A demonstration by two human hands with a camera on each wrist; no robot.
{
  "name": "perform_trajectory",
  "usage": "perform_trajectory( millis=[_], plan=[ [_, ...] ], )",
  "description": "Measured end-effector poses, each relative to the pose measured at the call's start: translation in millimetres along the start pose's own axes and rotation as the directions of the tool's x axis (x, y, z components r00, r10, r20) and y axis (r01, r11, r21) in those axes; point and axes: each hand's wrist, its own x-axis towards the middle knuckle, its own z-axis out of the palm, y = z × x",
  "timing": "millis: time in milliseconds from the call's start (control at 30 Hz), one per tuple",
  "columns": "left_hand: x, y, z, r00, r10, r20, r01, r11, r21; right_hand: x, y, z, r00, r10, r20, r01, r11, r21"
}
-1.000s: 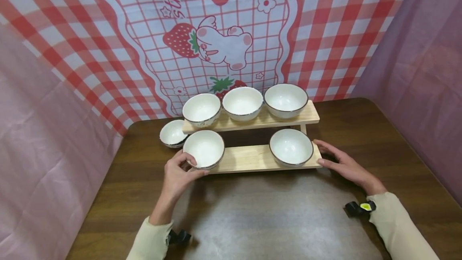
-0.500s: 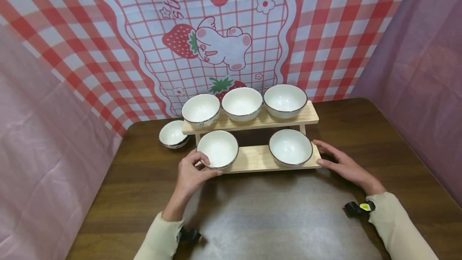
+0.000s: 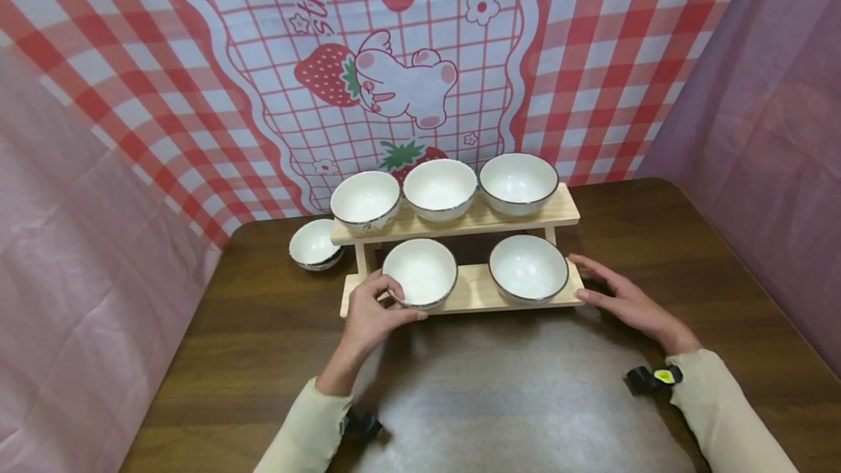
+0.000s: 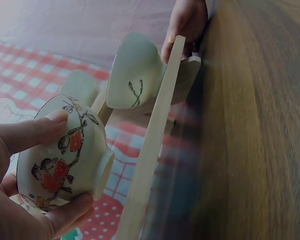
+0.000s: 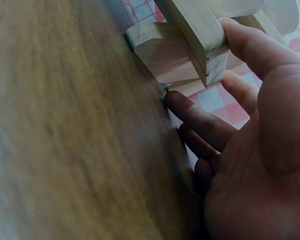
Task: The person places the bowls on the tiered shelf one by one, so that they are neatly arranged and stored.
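Note:
My left hand (image 3: 374,309) grips a white bowl (image 3: 423,272) at its near left side, over the lower plank (image 3: 474,287) of a two-tier wooden stand. Red and brown flowers decorate that bowl's outside (image 4: 60,155) in the left wrist view, where its foot shows beside the plank's edge. A dark-rimmed white bowl (image 3: 528,267) sits at the plank's right part. My right hand (image 3: 627,301) touches the stand's right end, its fingers extended; the right wrist view shows thumb and index finger at the wooden end (image 5: 215,65).
Three white bowls, left (image 3: 366,199), middle (image 3: 440,188) and right (image 3: 519,181), line the upper plank (image 3: 566,206). Left of the stand, small bowls (image 3: 314,243) sit stacked on the brown table (image 3: 250,327). A red checked cloth (image 3: 591,57) hangs behind.
My left hand has carried its bowl rightward along the lower plank, uncovering the plank's left end. My right hand has stayed at the stand's right end.

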Motion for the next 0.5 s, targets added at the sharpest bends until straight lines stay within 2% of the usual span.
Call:
perform_trajectory(
  millis=[500],
  plan=[
    [2.2, -1.9, 27.4, 0.998, -0.007, 0.055, 0.008, 1.000, -0.017, 0.0, 0.6, 0.0, 1.000, 0.009, 0.002, -0.009, 1.000, 0.013]
  ],
)
